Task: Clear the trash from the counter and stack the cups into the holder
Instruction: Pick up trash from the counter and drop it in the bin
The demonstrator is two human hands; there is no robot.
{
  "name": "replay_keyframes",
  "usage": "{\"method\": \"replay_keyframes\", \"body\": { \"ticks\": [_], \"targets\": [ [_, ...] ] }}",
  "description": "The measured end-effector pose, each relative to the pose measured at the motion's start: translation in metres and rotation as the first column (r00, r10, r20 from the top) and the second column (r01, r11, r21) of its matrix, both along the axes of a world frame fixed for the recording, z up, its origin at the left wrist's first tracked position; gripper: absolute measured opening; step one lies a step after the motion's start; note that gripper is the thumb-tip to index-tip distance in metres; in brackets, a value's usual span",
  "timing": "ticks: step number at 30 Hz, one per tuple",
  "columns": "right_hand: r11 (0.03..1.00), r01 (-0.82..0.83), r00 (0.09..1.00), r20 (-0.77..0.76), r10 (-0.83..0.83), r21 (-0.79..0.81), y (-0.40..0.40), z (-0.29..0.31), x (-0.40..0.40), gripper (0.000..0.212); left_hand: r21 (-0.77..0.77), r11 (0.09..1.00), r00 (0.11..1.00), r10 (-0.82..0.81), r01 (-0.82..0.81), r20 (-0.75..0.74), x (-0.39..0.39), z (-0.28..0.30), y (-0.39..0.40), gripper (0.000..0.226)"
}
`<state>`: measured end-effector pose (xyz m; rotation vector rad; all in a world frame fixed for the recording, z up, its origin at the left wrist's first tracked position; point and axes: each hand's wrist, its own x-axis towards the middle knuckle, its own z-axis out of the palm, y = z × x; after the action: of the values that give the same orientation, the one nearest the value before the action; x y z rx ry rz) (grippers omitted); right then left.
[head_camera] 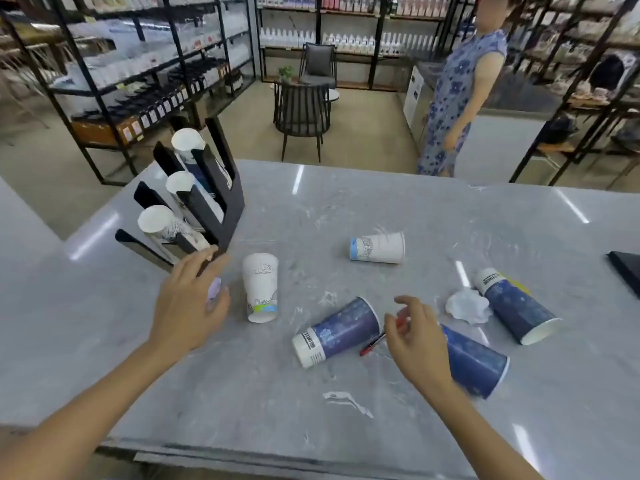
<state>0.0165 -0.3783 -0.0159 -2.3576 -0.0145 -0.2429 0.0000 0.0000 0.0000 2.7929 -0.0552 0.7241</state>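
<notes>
Grey marble-patterned stone makes up the counter (pixel 346 393) where we work, and five paper cups lie tipped over on it, which is why none can go straight into the holder without being picked up and turned. Our left hand (pixel 190 303) hovers just in front of the black cup holder (pixel 228 202), fingers spread and loosely curved; something pale shows at the palm, but we cannot tell whether it is gripped. Our right hand (pixel 414 336) hangs above a red pen (pixel 372 344), fingers half curled and closed on nothing, placed as if to reach for the pen or a cup beside it.

The holder leans back with three slanted slots, each already showing a white cup rim, so new cups should slide in along that tilt. Nearest our left hand lies a white cup with a green and blue band (pixel 260 287), mouth toward us. A dark blue cup (pixel 337 332) lies between our hands, a second blue cup (pixel 476 362) sits partly hidden behind our right hand, and a third blue cup (pixel 516 310) lies to the right, touching a crumpled white paper (pixel 467 305). Another white cup (pixel 377 248) rests farther back on its side. We judge the paper to be the trash; it is not yet cleared.
</notes>
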Motion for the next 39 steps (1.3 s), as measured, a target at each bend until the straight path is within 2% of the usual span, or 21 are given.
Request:
{"method": "replay_keyframes", "body": {
  "ticks": [4, 8, 11, 14, 19, 22, 28, 34, 39],
  "targets": [
    [1.000, -0.022, 0.986, -0.167, 0.020, -0.011, -0.012, -0.024, 0.004, 0.022, -0.103, 0.982, 0.985, 0.148, -0.156, -0.084, 0.007, -0.025, 0.013, 0.051],
    [0.992, -0.094, 0.964, -0.256, 0.068, -0.089, -0.012, -0.043, 0.007, 0.025, -0.187, 0.961, 0.968, 0.171, -0.205, -0.183, 0.014, -0.045, 0.016, 0.056],
    [0.980, -0.107, 0.961, -0.271, 0.058, -0.169, -0.010, -0.053, 0.011, 0.030, -0.180, 0.958, 0.955, 0.180, -0.225, -0.236, 0.019, -0.054, 0.016, 0.056],
    [0.973, -0.092, 0.967, -0.252, 0.036, -0.212, -0.007, -0.059, 0.015, 0.025, -0.211, 0.939, 0.936, 0.206, -0.271, -0.284, 0.024, -0.061, 0.017, 0.061],
    [0.967, 0.027, 0.967, -0.237, -0.089, -0.253, -0.001, -0.062, 0.013, 0.011, -0.230, 0.937, 0.923, 0.177, -0.264, -0.340, 0.033, -0.081, 0.027, 0.054],
    [0.963, 0.081, 0.963, -0.230, -0.142, -0.257, 0.001, -0.060, 0.010, 0.012, -0.212, 0.943, 0.914, 0.164, -0.255, -0.372, 0.041, -0.094, 0.035, 0.050],
    [0.955, 0.138, 0.949, -0.240, -0.203, -0.262, 0.001, -0.060, 0.003, 0.008, -0.207, 0.948, 0.926, 0.161, -0.241, -0.340, 0.045, -0.101, 0.042, 0.045],
    [0.958, 0.155, 0.936, -0.275, -0.220, -0.240, -0.001, -0.060, -0.004, 0.017, -0.230, 0.958, 0.955, 0.106, -0.173, -0.278, 0.039, -0.097, 0.046, 0.043],
    [0.970, 0.158, 0.951, -0.234, -0.199, -0.185, -0.005, -0.053, -0.012, 0.024, -0.261, 0.945, 0.959, 0.131, -0.197, -0.250, 0.021, -0.090, 0.041, 0.047]
  ]
}}
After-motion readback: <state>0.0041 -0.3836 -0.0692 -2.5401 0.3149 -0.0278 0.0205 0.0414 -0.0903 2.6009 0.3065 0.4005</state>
